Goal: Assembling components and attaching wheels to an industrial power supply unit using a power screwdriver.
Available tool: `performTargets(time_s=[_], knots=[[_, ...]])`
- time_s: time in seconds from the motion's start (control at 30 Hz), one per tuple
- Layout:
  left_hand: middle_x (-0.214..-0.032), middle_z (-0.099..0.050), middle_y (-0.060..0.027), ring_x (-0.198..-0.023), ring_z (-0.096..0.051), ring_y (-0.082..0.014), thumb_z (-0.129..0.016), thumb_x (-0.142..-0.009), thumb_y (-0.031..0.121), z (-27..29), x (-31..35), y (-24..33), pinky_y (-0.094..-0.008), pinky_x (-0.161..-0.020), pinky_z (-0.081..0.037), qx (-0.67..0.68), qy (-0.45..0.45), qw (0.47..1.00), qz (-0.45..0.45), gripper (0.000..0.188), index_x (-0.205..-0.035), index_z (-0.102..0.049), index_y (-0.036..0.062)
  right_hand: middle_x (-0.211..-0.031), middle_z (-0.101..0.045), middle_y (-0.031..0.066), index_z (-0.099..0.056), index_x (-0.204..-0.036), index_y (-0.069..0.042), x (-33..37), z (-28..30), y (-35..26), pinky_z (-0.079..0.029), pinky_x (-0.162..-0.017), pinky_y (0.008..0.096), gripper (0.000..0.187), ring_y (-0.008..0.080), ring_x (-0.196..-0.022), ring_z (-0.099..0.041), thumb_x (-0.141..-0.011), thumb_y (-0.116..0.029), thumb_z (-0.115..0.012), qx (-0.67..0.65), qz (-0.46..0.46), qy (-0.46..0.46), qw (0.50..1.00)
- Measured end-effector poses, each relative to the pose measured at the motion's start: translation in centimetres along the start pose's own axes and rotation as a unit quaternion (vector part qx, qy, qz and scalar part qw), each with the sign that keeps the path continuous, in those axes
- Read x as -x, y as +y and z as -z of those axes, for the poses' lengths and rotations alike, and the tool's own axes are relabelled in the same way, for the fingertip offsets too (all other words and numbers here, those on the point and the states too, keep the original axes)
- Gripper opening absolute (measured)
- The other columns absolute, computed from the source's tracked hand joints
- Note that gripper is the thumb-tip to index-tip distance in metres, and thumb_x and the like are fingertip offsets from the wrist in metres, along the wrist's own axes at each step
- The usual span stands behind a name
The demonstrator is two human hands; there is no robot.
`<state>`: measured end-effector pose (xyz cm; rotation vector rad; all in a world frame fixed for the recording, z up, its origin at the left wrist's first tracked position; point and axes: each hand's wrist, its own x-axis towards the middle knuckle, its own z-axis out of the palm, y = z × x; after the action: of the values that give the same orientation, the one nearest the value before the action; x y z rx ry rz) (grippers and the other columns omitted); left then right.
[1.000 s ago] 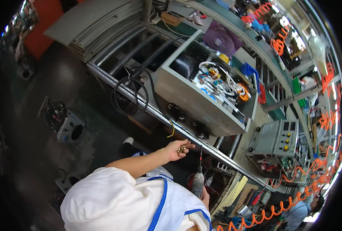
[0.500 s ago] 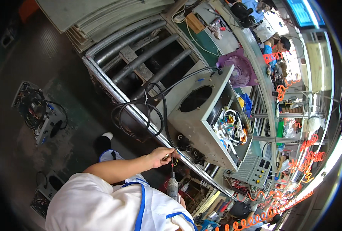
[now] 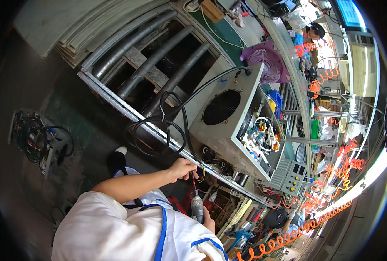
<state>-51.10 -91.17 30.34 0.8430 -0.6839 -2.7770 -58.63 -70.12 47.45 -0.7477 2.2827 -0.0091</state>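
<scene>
Closed fingers of my left hand pinch the end of a black power cable, where a thin yellow wire sticks out. The cable hangs in loose loops over the metal rail and runs to the back panel of a grey metal case. Just below that hand, my right hand grips a grey power screwdriver, its body partly hiding the fingers. The screwdriver's tip points up at the cable end. Inside the case's open side, coloured wires and white parts are visible.
The case rests on a roller conveyor with a metal edge rail. Another wired chassis lies on the floor at left. A purple fan, a grey instrument with knobs and orange coiled hoses are to the right. Co-workers sit farther off.
The whole view has shifted slightly. The screwdriver and my right hand show more fully now, and the yellow wire stands out more at the cable end. Both hands keep their holds.
</scene>
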Motion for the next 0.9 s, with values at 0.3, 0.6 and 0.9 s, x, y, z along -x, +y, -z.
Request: performTargets(time_s=[0.3, 0.6, 0.9], knots=[[-0.094, -0.07, -0.0162, -0.042, -0.042, -0.006, -0.049, -0.1, 0.019, 0.5, -0.5, 0.2, -0.0195, -0.037, -0.028, 0.078, -0.083, 0.993, 0.019, 0.022, -0.095, -0.063, 0.0033, -0.098, -0.068, 0.0145, -0.049, -0.136, -0.007, -0.3, -1.7, 1.7, -0.049, -0.085, 0.034, 0.072, 0.0217, -0.089, -0.067, -0.068, -0.015, -0.074, -0.201, 0.111, -0.018, 0.973], [-0.095, -0.068, -0.0168, -0.045, -0.044, -0.0062, -0.049, -0.1, 0.019, -3.0, -1.8, -0.7, -0.0197, -0.039, -0.029, 0.038, -0.119, 0.986, 0.109, 0.021, -0.101, -0.062, 0.0022, -0.112, -0.062, 0.0118, -0.041, -0.14, -0.001, 0.7, -3.9, 6.7, -0.044, -0.095, 0.0321, 0.074, 0.0193, -0.103, -0.06, -0.073, -0.011, -0.07, -0.426, 0.098, -0.062, 0.897], [-0.102, -0.066, -0.015, -0.045, -0.04, -0.0057, -0.043, -0.102, 0.022, -12.1, -7.0, -6.4, -0.0192, -0.04, -0.029, -0.018, -0.132, 0.988, 0.084, 0.033, -0.123, -0.056, 0.0003, -0.097, -0.065, 0.0245, -0.043, -0.137, -0.003, -1.6, -2.9, 18.1, -0.051, -0.081, 0.0365, 0.077, 0.0339, -0.09, -0.068, -0.066, -0.016, -0.069, -0.327, 0.161, 0.088, 0.927]])
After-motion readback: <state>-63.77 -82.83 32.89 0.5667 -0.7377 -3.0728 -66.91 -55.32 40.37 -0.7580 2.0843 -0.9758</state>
